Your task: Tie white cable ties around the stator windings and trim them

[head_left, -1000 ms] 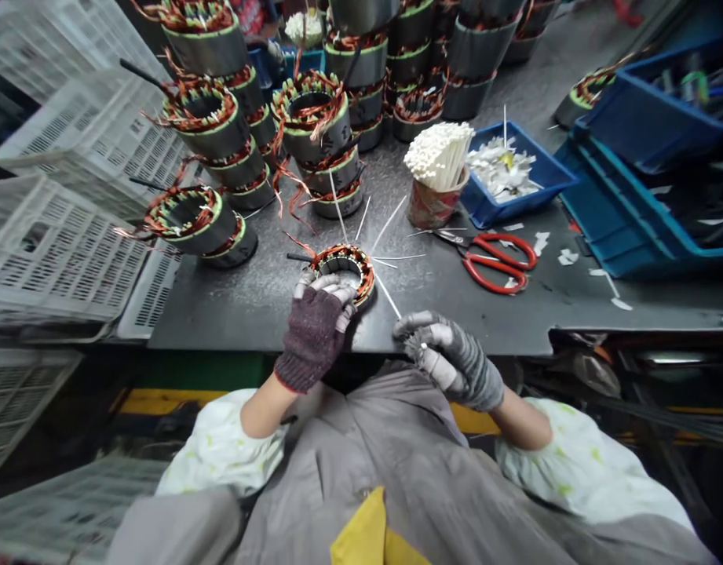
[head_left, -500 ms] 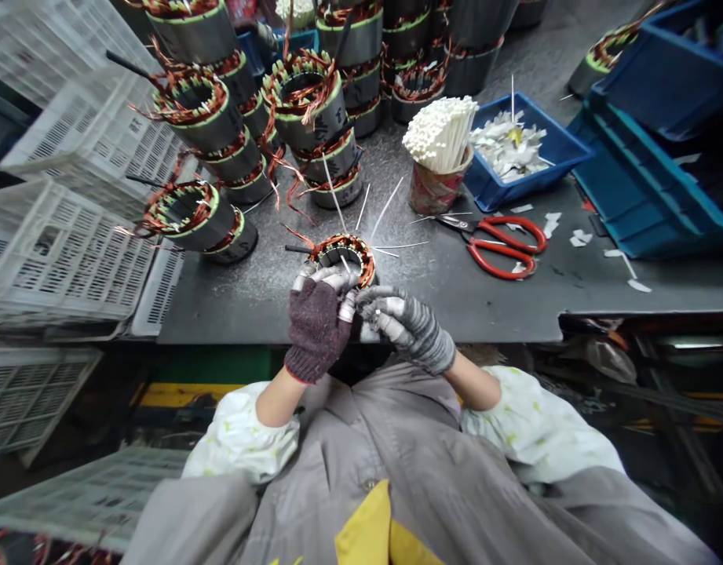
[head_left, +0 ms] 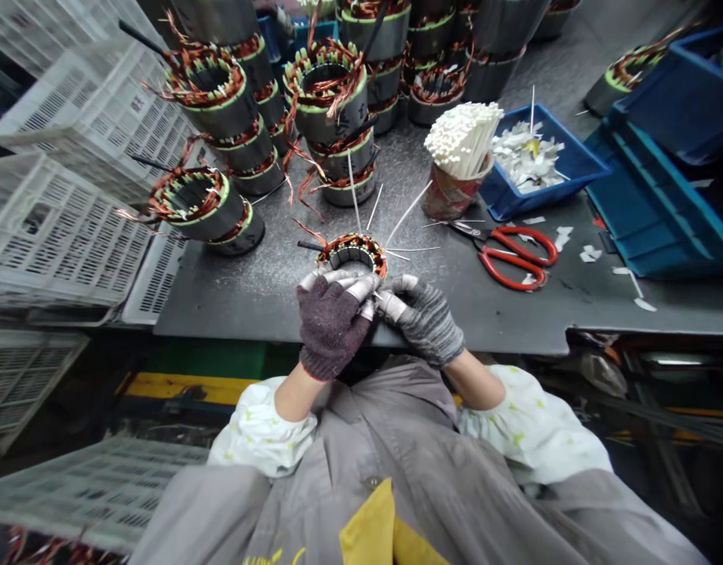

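Note:
A motor stator (head_left: 377, 255) with copper windings stands upright on the dark bench in front of me. Several thin white cords (head_left: 409, 213) stick out from its far and right sides. My left hand (head_left: 334, 322), in a maroon glove with white-wrapped fingertips, is closed over the stator's near rim, covering part of it. Beside it, my right hand (head_left: 427, 320), in a grey glove, is closed in a pinch at the near right rim. The fingertips of both hands meet there; what the right fingers pinch is too small to make out.
Red-handled scissors (head_left: 517, 255) lie to the right. Behind them stand a cup (head_left: 449, 192) of white sticks and a blue tray (head_left: 541, 188) of white scraps. Stacked stators (head_left: 331, 118) rise behind and left. White crates (head_left: 72, 227) border the left; blue bins (head_left: 661, 204) the right.
The view has shifted slightly, so things on the bench appear farther right. My left fingers have moved across the near rim towards the right hand. A white piece no longer shows inside the stator's opening.

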Motion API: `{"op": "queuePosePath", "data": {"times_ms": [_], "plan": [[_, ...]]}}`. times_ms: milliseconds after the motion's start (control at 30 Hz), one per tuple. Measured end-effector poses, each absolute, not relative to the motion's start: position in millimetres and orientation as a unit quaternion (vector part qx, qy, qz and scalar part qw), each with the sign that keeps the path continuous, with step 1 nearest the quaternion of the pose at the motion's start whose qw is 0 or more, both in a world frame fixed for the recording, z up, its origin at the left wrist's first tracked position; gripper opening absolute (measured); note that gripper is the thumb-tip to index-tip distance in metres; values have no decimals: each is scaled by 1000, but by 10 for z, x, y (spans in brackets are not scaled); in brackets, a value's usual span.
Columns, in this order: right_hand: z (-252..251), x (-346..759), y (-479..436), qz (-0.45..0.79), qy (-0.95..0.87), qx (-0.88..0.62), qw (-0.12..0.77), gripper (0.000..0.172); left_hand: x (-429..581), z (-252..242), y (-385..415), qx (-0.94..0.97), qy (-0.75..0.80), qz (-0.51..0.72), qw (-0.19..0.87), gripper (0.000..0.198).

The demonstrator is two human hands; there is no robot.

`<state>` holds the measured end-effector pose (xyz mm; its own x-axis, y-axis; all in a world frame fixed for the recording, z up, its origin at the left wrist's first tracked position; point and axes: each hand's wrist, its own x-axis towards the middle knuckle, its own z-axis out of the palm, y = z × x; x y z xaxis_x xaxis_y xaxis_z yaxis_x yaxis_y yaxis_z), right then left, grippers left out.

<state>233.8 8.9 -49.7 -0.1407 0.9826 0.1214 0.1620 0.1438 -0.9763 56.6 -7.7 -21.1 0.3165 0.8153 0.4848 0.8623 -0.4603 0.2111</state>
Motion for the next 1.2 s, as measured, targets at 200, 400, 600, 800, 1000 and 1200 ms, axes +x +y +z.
{"op": "queuePosePath", "data": {"times_ms": [200, 400, 600, 800, 1000, 1200], "plan": [[-526, 2435, 196, 254, -763, -432, 409, 25, 517, -176, -94, -830, -488, -269, -8, 28], [-312, 2500, 163, 182, -782, -450, 391, 33, 600, -171, -95, -801, -539, -262, 8, 28], [-254, 2638, 233, 339, -737, -405, 423, 37, 611, -199, -88, -796, -533, -287, 9, 22], [-193, 2589, 355, 423, -763, -365, 326, 38, 552, -259, -112, -793, -522, -314, 18, 22], [-189, 2573, 321, 437, -775, -355, 287, 36, 527, -282, -110, -804, -520, -289, 6, 21], [-340, 2416, 208, 625, -553, -390, 388, 46, 501, -337, -64, -805, -505, -308, 49, 18]]}}
